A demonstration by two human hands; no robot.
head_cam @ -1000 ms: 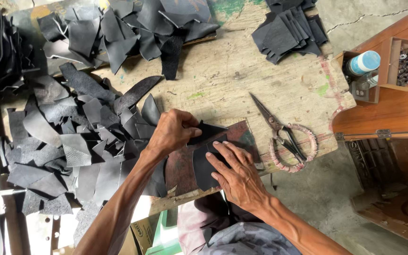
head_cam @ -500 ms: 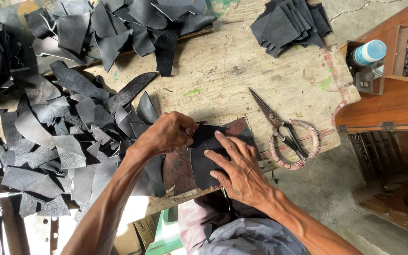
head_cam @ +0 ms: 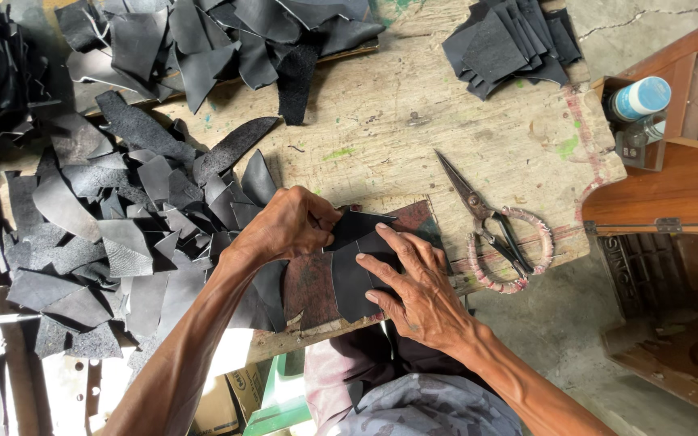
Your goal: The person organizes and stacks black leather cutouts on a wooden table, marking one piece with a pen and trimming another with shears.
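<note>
Black leather offcuts (head_cam: 123,234), matt and irregular in outline, lie heaped over the left half of the worn wooden workbench (head_cam: 381,137); a second heap (head_cam: 228,40) lies along the far edge, and a neater stack of squarish pieces (head_cam: 510,40) sits at the far right corner. Scissors (head_cam: 498,226), their handles wrapped in pale tape, lie just right of the hands, blades pointing away from the person. The bench top is scratched and stained with green and red marks.

The left hand (head_cam: 288,226) pinches the upper left edge of a black leather piece (head_cam: 357,262), fingers closed on it. The right hand (head_cam: 413,287) lies flat on the same piece with fingers spread, pressing it down rather than gripping. The piece rests on a reddish-brown cutting board (head_cam: 313,287) at the near edge of the bench, beside the left heap.

To the right stands a brown wooden cabinet (head_cam: 672,190) bearing a tray with a blue-capped white bottle (head_cam: 639,97). Bare concrete floor (head_cam: 559,323) shows below.
</note>
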